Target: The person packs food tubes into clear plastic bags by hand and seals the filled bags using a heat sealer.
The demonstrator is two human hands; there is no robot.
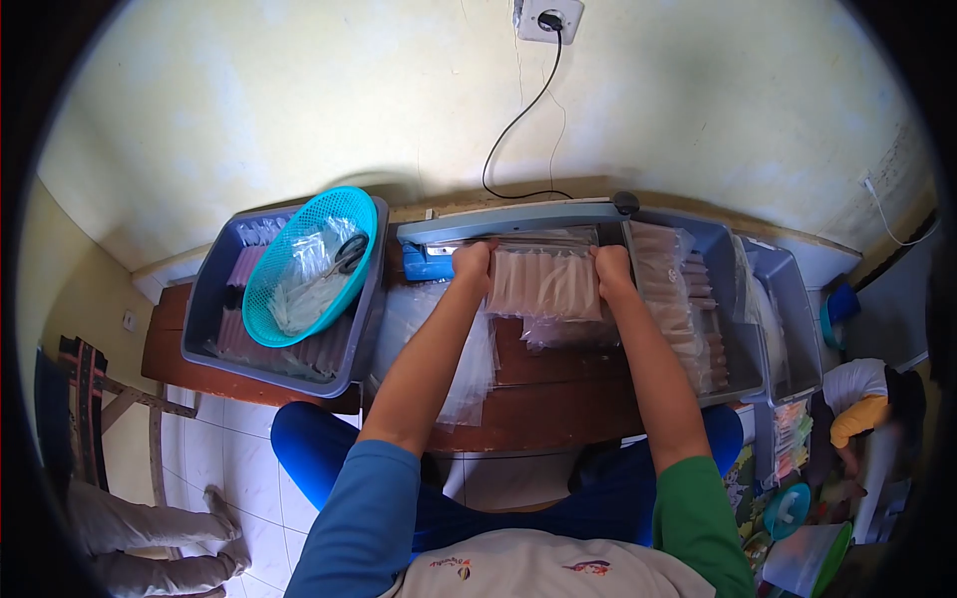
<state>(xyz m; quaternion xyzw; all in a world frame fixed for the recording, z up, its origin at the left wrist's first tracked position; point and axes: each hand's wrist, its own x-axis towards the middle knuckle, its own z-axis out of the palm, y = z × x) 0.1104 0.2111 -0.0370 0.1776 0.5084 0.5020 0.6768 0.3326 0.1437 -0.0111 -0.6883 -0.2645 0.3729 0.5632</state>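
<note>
Both hands hold a clear plastic pack of tan, tube-shaped pieces [543, 284] by its upper corners. My left hand [473, 264] is closed on the left corner, and my right hand [611, 269] grips the right one. The pack's top edge lies along a long bag sealer with a blue body [427, 265] and a grey-blue arm [518, 214]. Under the pack, part of another clear bag [568, 334] shows on the brown wooden table [538, 399]. Loose clear plastic bags [459, 369] lie beneath my left forearm.
At left, a turquoise basket [261, 309] with scissors [349, 254] and plastic rests on a grey bin [344, 374] of packs. Another bin [738, 349] with tan packs stands at right. A black cord [498, 145] hangs from the socket. Other people are at both sides.
</note>
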